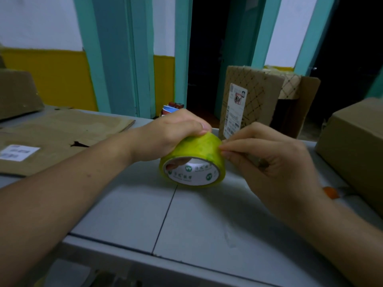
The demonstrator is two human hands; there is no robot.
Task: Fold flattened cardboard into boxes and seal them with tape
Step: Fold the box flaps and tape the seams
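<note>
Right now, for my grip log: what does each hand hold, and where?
The left hand grips the tape roll over its top, fingers in the core; the right hand pinches its outer right side.

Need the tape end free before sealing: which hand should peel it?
Right. The right hand has its fingertips on the outer face of the roll, probably at the end, while the left hand grips the roll, thumb on top, a finger through the core, steadying it.

One tape roll (192,160), two hands — left hand (167,133), right hand (269,162) — one flat cardboard sheet (62,135), two plain brown boxes (16,94) (356,146).
</note>
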